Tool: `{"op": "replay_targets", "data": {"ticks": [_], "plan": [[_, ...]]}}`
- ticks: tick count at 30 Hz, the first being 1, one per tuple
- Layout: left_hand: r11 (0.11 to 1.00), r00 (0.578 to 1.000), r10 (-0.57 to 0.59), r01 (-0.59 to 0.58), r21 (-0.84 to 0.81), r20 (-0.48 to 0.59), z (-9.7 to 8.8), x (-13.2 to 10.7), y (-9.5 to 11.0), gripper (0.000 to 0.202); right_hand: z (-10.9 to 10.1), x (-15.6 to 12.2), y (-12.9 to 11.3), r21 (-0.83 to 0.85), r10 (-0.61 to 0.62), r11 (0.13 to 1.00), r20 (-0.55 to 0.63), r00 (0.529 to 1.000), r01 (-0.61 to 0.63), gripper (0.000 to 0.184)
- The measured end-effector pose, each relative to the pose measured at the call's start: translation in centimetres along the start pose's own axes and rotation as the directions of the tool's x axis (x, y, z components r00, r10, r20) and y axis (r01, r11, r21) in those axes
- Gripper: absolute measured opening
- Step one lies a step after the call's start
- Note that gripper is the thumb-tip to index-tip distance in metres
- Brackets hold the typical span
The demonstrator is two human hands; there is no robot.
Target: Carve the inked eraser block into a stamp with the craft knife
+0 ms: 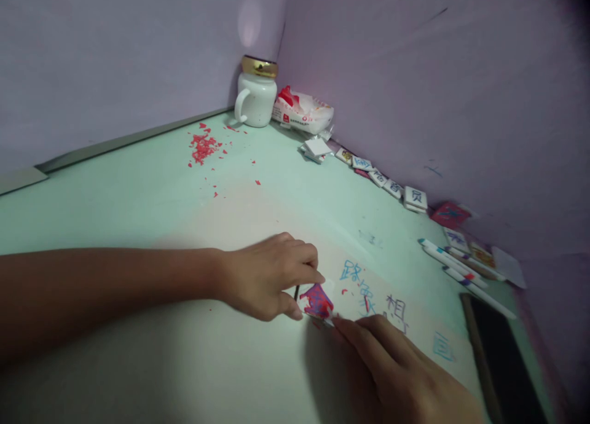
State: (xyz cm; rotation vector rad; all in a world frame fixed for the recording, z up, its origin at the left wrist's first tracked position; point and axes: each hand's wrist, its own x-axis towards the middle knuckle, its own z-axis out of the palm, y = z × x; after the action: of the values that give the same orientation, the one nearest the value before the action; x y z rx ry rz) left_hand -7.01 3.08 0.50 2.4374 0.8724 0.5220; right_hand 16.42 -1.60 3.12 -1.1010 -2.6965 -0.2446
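Thumb and fingers of my left hand [281, 276] grip a small square white tile [317, 301] by its edges, low on the pale green table. Its face carries a ragged patch of red coating with purple-blue lines, and white shows around the patch. My right hand [396, 362] is closed at the near right corner of the tile. A small pale or shiny sliver shows by its fingertips; what it is, I cannot make out. Small red flakes lie close to the tile.
Red shavings [203, 147] are heaped near a white lidded mug [257, 95] and a tissue pack [304, 112]. Several lettered tiles [391, 187] line the right wall. White markers [454, 264] and a dark phone-like slab [502, 362] lie at right. Blue characters [351, 271] mark the tabletop.
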Motion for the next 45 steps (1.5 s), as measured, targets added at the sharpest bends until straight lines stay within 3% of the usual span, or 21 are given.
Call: {"op": "replay_targets", "data": {"ticks": [7,14,25,32,38,45], "plan": [[0.999,1.000,-0.016,0.016,-0.044,-0.002,0.1,0.1,-0.1,0.042,0.3,0.2,-0.4,-0.007,0.000,1.000,-0.050,0.999,0.000,0.032],[0.999,1.000,-0.015,0.015,-0.049,-0.003,0.0,-0.1,0.0,0.038,0.5,0.6,-0.6,0.012,0.091,0.996,-0.061,0.994,-0.090,0.037],[0.998,1.000,-0.011,0.011,-0.057,-0.003,-0.1,-0.1,0.0,0.038,0.6,0.5,0.0,0.216,0.193,0.954,0.088,0.977,-0.208,0.028],[0.997,0.999,-0.026,0.024,-0.073,-0.028,0.1,-0.1,0.0,0.042,1.1,0.8,0.0,0.280,0.301,0.897,0.178,0.937,-0.342,0.026],[0.998,0.998,-0.030,0.027,-0.052,-0.047,0.1,-0.2,-0.1,0.040,1.0,0.5,0.5,0.394,0.298,0.835,0.263,0.918,-0.384,0.025],[0.999,0.988,0.027,-0.023,0.022,-0.153,1.0,-0.7,-0.7,0.044,1.2,0.0,0.0,0.455,0.375,0.768,0.251,0.892,-0.451,0.024]]}}
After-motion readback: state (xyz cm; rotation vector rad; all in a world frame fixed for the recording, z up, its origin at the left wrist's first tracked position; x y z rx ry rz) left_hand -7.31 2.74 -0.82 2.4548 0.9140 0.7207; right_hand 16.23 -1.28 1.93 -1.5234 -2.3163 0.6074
